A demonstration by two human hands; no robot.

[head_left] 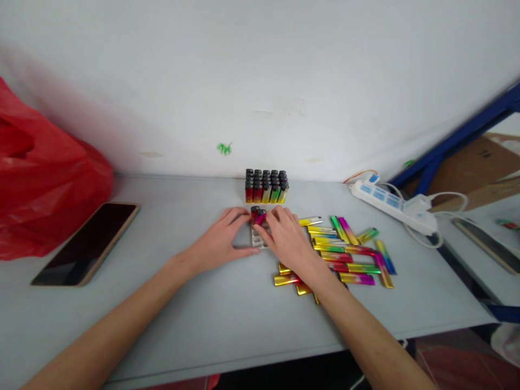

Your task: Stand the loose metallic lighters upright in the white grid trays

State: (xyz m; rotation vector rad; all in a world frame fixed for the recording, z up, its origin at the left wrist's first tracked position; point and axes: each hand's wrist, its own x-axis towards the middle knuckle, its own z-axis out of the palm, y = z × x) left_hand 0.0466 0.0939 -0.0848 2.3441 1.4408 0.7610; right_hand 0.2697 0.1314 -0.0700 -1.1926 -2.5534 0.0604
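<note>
A small whitish tray (257, 239) with rows of slots lies between my hands on the table. At its far end stands a dark red lighter (254, 213) with a black top. My right hand (286, 236) grips a magenta lighter (260, 218) between thumb and fingers, over the tray beside the red one. My left hand (217, 239) curves round the tray's left side, thumb at the near corner and fingertips by the red lighter. Behind the tray, a block of upright lighters (266, 187) in several colours stands near the wall. Loose lighters (345, 252) lie scattered right, partly hidden by my right arm.
On the left are a dark-screened phone (86, 244) and a red plastic bag (44, 184). A white power strip (394, 206) with cables lies at the back right. Beyond the table's right edge are a blue metal frame (459, 149) and a cardboard box (481, 165).
</note>
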